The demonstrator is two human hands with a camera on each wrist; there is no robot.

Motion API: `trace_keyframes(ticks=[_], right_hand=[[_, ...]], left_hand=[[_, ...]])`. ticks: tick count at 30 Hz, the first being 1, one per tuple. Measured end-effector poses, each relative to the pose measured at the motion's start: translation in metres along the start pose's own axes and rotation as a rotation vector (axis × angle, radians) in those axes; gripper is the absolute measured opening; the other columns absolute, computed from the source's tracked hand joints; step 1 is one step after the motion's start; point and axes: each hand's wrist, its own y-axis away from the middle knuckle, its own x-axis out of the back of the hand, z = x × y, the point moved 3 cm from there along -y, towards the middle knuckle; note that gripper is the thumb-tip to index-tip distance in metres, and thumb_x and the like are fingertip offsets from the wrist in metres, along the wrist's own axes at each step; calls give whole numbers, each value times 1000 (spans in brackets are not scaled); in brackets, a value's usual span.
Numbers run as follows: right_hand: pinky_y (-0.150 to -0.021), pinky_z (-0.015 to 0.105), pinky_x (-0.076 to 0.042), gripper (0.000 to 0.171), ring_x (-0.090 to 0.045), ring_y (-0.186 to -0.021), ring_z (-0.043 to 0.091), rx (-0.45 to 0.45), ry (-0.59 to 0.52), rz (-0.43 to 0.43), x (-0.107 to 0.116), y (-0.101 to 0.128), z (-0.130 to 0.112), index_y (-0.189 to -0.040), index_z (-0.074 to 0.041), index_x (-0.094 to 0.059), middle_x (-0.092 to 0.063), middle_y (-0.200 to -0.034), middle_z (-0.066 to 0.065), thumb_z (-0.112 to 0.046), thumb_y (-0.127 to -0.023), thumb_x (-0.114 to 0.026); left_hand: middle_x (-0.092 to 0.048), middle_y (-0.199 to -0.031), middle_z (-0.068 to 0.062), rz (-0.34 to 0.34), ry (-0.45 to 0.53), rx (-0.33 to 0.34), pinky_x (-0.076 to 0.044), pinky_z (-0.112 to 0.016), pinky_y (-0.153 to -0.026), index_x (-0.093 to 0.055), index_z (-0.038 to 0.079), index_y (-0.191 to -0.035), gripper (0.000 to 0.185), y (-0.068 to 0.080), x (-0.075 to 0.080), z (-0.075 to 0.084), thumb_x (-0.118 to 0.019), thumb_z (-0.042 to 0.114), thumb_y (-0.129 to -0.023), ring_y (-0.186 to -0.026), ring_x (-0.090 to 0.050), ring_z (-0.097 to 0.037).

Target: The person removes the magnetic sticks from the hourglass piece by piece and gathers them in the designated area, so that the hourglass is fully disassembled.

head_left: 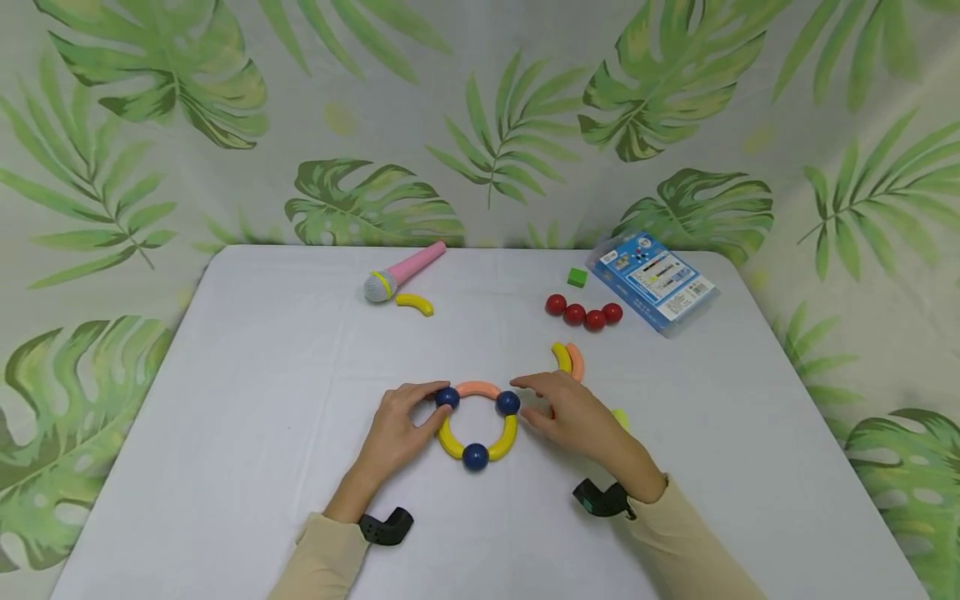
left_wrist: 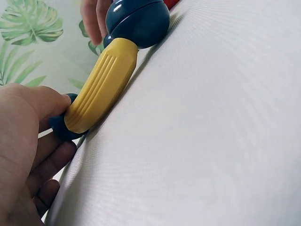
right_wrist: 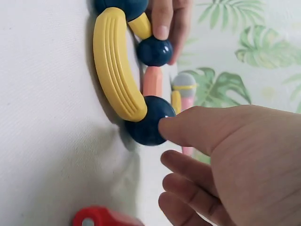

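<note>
A toy ring [head_left: 477, 425] lies on the white table [head_left: 262, 400], built from three dark blue balls, two yellow curved pieces and one orange curved piece [head_left: 477, 388]. My left hand [head_left: 438, 408] pinches the left blue ball [head_left: 447, 397] between thumb and fingers; in the left wrist view the left hand [left_wrist: 63, 127] grips that ball [left_wrist: 59, 128] at the end of a yellow piece [left_wrist: 101, 84]. My right hand [head_left: 521, 402] touches the right blue ball [head_left: 507, 403] with one fingertip. The right wrist view shows the right hand [right_wrist: 164, 141] with its other fingers loosely curled, off the ball [right_wrist: 146, 120].
A pink toy microphone [head_left: 405, 271] and a loose yellow curved piece [head_left: 415, 304] lie at the back. Several red balls [head_left: 583, 313], a green cube [head_left: 577, 277] and a blue packet [head_left: 651, 280] sit back right. Yellow and orange curved pieces [head_left: 567, 358] lie beyond my right hand.
</note>
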Motion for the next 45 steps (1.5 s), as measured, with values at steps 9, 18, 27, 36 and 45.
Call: trace_keyframes(ticks=[9, 18, 27, 36, 45], right_hand=[[-103, 42, -52, 40, -61, -121, 24, 148, 76, -202, -7, -15, -9, -138, -17, -66, -69, -133, 2, -11, -99, -70], [-98, 40, -55, 40, -61, -114, 23, 73, 149, -165, -6, -22, -12, -129, -12, -68, -70, -122, 5, -26, -93, -79], [-92, 36, -56, 35, -58, -108, 23, 80, 221, -146, -5, -22, -10, -123, -16, -72, -67, -116, 6, -28, -91, -79], [-96, 46, -58, 44, -61, -118, 27, 3, 226, -77, 14, -31, 3, -132, -14, -67, -67, -129, 10, -28, -92, -78], [-86, 48, -58, 44, -60, -107, 34, -139, 37, 114, 53, -65, 50, -135, -8, -62, -67, -120, 18, -22, -96, -75]], left_hand=[[-74, -120, -5, -6, -19, 3, -45, -46, -98, -71, 13, -130, 36, 1, -1, 0, -77, 19, -95, -111, -66, -24], [-74, -119, -4, -6, -21, 8, -45, -46, -98, -72, 14, -129, 36, 0, -1, -2, -78, 20, -94, -110, -65, -23], [-74, -118, -5, -6, -24, 4, -45, -46, -98, -72, 13, -129, 35, 0, -2, -2, -77, 20, -95, -110, -65, -23], [-75, -118, -4, 1, -21, -9, -44, -45, -95, -72, 13, -128, 36, -1, -1, -4, -78, 19, -94, -110, -66, -22], [-75, -119, -4, 2, -27, -12, -45, -45, -95, -72, 13, -128, 35, -1, -1, -5, -77, 19, -94, -110, -66, -23]])
